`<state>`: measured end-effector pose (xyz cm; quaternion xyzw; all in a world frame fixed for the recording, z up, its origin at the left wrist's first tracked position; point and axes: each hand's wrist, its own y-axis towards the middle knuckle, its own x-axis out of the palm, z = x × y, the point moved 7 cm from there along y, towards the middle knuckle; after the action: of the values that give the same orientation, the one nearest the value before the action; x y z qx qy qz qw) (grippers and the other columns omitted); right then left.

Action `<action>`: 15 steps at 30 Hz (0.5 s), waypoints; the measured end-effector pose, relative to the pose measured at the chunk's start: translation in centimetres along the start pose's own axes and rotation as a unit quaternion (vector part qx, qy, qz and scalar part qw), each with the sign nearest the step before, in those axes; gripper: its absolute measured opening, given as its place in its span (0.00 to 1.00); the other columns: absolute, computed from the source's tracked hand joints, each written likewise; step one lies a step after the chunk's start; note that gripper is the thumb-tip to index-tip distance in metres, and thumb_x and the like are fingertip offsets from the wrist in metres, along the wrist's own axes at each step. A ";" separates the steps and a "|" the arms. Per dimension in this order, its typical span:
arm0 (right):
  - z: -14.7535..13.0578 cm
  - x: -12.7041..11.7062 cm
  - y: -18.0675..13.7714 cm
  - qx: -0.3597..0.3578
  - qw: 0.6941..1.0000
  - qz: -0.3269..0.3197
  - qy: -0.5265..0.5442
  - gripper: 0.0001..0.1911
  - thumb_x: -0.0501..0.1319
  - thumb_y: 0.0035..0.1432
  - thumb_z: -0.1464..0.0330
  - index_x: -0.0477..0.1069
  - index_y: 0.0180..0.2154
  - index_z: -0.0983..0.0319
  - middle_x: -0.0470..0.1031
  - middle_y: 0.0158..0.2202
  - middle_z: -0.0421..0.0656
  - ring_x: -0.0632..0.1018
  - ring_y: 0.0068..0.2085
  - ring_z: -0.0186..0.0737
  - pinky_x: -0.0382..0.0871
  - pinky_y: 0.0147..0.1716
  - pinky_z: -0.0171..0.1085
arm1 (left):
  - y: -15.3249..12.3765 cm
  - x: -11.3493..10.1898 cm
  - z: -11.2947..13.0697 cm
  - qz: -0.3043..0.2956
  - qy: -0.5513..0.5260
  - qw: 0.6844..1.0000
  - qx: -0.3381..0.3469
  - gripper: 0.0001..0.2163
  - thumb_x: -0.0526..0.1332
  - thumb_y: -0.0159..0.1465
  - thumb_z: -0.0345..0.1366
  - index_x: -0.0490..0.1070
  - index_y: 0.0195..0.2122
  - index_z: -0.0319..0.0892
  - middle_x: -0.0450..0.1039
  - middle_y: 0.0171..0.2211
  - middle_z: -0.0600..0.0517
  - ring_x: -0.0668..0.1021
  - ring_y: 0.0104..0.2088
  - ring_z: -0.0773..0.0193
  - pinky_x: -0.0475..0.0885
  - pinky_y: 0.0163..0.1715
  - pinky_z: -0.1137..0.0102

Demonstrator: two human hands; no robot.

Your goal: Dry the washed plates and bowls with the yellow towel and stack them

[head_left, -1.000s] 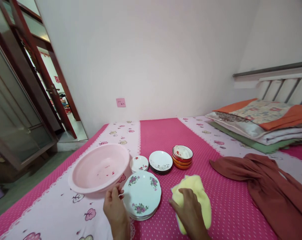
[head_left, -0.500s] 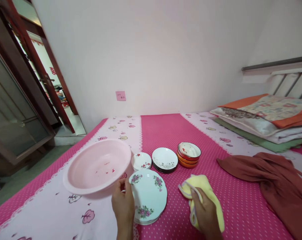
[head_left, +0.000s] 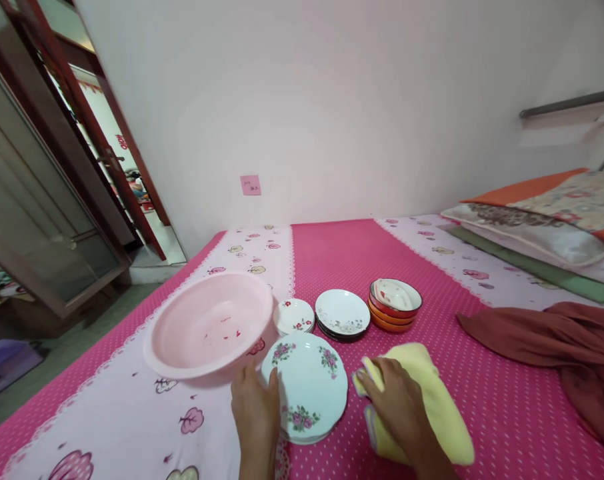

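My left hand is beside the left rim of a short stack of white scalloped plates with purple flowers. Its thumb lies at the rim, apart from the fingers; no grip on a plate shows. A folded yellow cloth lies on the bed to the right of the plates. My right hand is on top of it, fingers closed round its near-left fold. Behind the plates stand small flowered dishes, dark-edged white plates and stacked red and orange bowls with a small dish inside.
A large pink basin sits at the left, close to the dishes. On the right lie a rust-red cloth and folded bedding. Everything rests on a pink patterned bedspread against a white wall.
The view has turned slightly, so things appear farther right. My left hand has opened from a pinch beside the plates. My right hand has lowered the yellow cloth, which now lies flatter on the bed.
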<state>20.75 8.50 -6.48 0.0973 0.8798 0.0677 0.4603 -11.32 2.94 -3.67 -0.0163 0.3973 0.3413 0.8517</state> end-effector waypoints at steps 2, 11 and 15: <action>0.3 0.8 -0.2 -0.012 1.000 -0.012 -0.004 0.22 0.62 0.63 0.56 0.77 0.50 0.65 0.79 0.50 0.55 0.79 0.52 0.57 0.67 0.52 0.49 | 0.0 0.3 -0.6 -0.015 0.025 1.000 -0.007 0.26 0.59 0.62 0.44 0.74 0.54 0.29 0.75 0.50 0.29 0.76 0.53 0.37 0.71 0.53 0.50; -1.2 1.2 -0.3 -0.058 0.997 0.017 0.043 0.15 0.60 0.65 0.64 0.77 0.49 0.65 0.80 0.46 0.54 0.79 0.48 0.57 0.68 0.50 0.48 | -0.9 0.7 -0.9 -0.030 0.050 0.998 -0.015 0.18 0.57 0.64 0.40 0.76 0.50 0.35 0.76 0.46 0.37 0.76 0.50 0.41 0.71 0.47 0.54; -2.5 2.0 -0.8 -0.102 0.991 0.002 0.083 0.12 0.59 0.68 0.63 0.78 0.43 0.63 0.80 0.45 0.52 0.79 0.48 0.52 0.68 0.50 0.44 | -0.9 0.6 -0.8 -0.018 0.037 0.999 -0.019 0.18 0.55 0.65 0.39 0.75 0.49 0.34 0.74 0.47 0.36 0.74 0.52 0.42 0.70 0.49 0.55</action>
<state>17.49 8.12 -6.80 0.0456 0.9034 0.1664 0.3926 -11.00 2.39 -4.86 -0.0522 0.4216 0.3326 0.8420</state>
